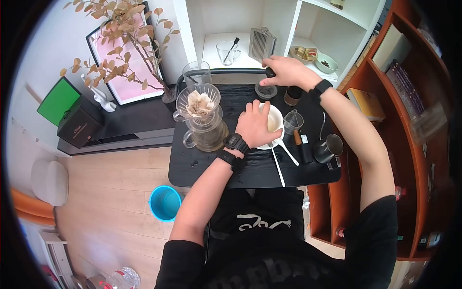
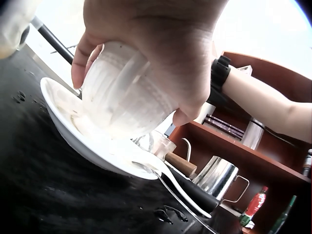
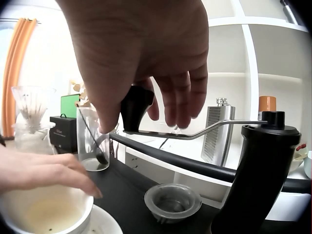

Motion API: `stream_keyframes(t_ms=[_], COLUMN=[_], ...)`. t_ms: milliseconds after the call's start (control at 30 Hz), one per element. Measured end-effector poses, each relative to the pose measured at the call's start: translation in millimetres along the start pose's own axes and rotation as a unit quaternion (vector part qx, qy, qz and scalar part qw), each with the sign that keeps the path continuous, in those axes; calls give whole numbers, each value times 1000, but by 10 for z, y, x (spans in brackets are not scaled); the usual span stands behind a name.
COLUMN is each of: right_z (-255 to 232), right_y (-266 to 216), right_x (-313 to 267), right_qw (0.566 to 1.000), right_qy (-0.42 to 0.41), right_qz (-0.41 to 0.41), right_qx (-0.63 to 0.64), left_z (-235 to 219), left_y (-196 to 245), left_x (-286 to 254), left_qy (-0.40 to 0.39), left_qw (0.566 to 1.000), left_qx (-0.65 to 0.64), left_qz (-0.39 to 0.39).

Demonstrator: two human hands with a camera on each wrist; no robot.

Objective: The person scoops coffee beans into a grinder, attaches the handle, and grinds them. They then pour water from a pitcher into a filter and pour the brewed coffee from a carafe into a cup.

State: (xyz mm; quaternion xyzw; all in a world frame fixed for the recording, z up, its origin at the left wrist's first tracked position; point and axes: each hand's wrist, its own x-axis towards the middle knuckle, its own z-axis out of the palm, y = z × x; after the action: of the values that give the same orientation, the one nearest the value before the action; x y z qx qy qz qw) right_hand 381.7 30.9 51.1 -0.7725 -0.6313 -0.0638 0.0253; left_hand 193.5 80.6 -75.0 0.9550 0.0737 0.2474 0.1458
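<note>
My left hand [image 1: 252,126] reaches over a white cup [image 2: 126,100], gripping it with thumb and fingers on opposite sides. The cup is above a white saucer [image 2: 66,117] and overlaps it; in the right wrist view its inside looks pale yellowish. A white spoon [image 1: 288,153] and a thin-handled spoon [image 1: 278,168] lean on the saucer. My right hand [image 1: 290,74] pinches the black knob [image 3: 135,105] on the crank of a hand coffee grinder [image 3: 261,175]. The grinder's black body stands upright. Beside it sits a small grey cup [image 3: 173,202].
Left on the black table [image 1: 231,168] stands a glass coffee dripper [image 1: 198,103] with a used filter, over a glass server [image 1: 209,137]. A small strainer [image 1: 293,120] and a steel pitcher [image 1: 328,148] are at right. White shelves [image 1: 231,24] rise behind.
</note>
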Motion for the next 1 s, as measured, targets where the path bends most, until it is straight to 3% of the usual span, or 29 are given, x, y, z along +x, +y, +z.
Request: stream_keyframes(t_ms=[133,233,267,367,533,667,867,1000], right_z=[-62,-52,-65,67,111,-101,-695,-1000], right_y=[235,387,427,651,790,637,44,-405], right_x=[-53,-266,-302,-431,-546,-655,-946,-1283], right_qw=[997,995,986,975,987,988,981,969], right_qy=[-53,-30,-76,-126,-33,29,137,212], right_qz=[50,97,148,185,123,129,134,119], right_qx=[20,2,12,-14,102,81,-34,-37], left_z=[-21,-11,-9,-29,-35,-44,-146,-753], left_y=[-14,-17,-14,-10,-5,-15,56,505], left_x=[0,3,-3,19,-4,11,54,-61], left_qy=[-12,-13,-15,-16,-21,-53,-85,72], left_qw=[1000,1000,1000,1000,1000,998,994,994], left_qx=[4,3,0,-3,4,23,68,-9], left_qz=[5,5,3,3,2,0,-6,77])
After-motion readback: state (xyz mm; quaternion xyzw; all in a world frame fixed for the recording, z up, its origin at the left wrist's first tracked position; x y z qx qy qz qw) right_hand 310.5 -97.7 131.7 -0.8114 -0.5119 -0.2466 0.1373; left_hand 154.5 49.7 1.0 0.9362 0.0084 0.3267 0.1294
